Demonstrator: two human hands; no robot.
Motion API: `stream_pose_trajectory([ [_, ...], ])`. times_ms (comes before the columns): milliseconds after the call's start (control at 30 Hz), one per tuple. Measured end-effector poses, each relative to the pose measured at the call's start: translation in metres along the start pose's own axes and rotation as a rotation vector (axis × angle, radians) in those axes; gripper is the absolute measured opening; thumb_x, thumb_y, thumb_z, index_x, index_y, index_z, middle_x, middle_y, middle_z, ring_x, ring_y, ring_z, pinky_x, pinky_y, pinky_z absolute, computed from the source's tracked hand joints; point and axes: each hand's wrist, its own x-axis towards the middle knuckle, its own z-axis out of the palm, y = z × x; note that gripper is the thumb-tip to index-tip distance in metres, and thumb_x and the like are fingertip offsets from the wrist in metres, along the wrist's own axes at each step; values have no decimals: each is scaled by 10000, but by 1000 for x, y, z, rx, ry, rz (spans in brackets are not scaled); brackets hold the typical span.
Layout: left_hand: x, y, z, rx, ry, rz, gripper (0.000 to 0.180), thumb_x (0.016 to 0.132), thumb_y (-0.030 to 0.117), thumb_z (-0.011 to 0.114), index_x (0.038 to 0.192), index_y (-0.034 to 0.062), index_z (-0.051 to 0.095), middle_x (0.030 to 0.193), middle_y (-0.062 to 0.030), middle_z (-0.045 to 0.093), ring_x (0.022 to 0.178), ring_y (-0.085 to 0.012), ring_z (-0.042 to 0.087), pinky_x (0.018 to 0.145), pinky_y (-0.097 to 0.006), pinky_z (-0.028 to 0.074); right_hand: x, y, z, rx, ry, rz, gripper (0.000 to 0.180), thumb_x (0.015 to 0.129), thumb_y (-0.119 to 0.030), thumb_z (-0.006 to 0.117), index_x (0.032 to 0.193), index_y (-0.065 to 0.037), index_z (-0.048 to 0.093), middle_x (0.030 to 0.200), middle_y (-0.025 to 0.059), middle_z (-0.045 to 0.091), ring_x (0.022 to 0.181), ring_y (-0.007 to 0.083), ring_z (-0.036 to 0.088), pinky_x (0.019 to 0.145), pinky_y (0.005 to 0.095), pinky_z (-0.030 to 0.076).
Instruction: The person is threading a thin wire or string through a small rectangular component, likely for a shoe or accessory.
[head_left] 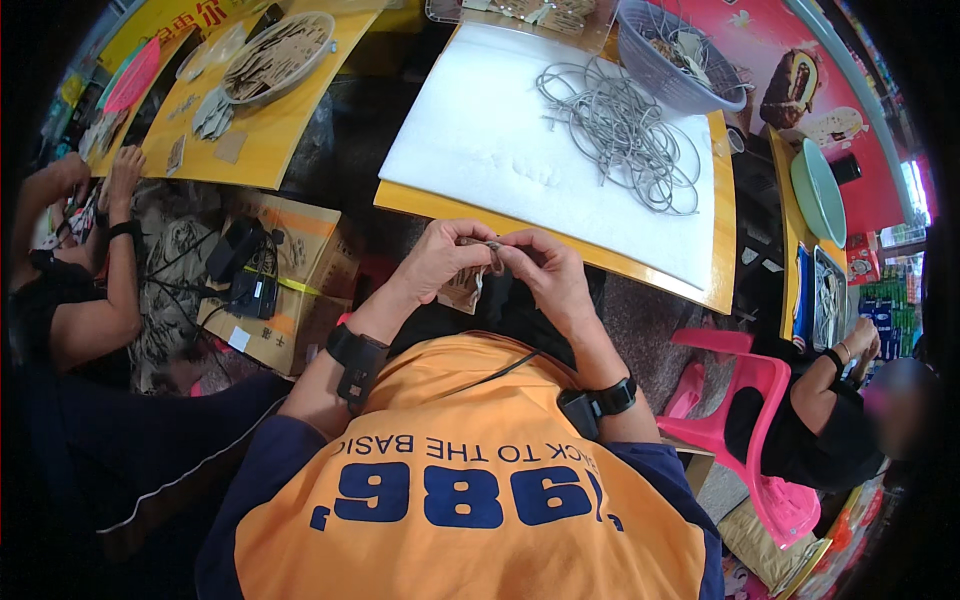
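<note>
Both my hands meet in front of my chest, just off the near edge of the table. My left hand (440, 262) is closed around a small brown cardboard piece (462, 292) with dark print, which hangs below its fingers. A short loop of brownish-grey cord (495, 258) shows at the card's upper end. My right hand (548, 272) pinches that cord between thumb and fingers. How the cord and card join is hidden by my fingers. Beyond them, a loose tangle of grey cords (625, 135) lies on a white foam sheet (460, 120).
A grey plastic basket (650, 75) of cords stands at the table's far right. At left, a co-worker's hands (120, 175) are near a yellow table (270, 150) with a basket of cardboard pieces (278, 62). A pink chair (735, 400) and another person are at right.
</note>
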Motion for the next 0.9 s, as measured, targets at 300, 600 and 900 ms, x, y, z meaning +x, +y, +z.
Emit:
stream_pose_trajectory([
  [300, -1, -11, -5, -576, -127, -93, 151, 835, 97, 660, 970, 57, 607, 791, -57, 636, 664, -141, 624, 654, -275, 538, 4, 5, -6, 29, 94, 59, 104, 886, -96, 661, 932, -4, 648, 730, -32, 595, 652, 40, 511, 597, 186, 425],
  [600, 0, -12, -9, -423, 10, -101, 185, 884, 105, 652, 1057, 45, 627, 889, -39, 662, 749, -117, 642, 689, -228, 538, -2, 0, -1, -341, 72, -138, 171, 836, -127, 691, 941, 4, 667, 770, 102, 654, 613, 157, 578, 567, 251, 446],
  [900, -1, -16, 10, -177, 179, 45, 152, 896, 59, 614, 1042, 20, 626, 911, -23, 652, 820, -83, 613, 752, -223, 510, 0, -12, 4, -727, 272, -514, 190, 739, -187, 770, 863, -66, 692, 900, 72, 651, 881, 253, 605, 803, 381, 425],
])
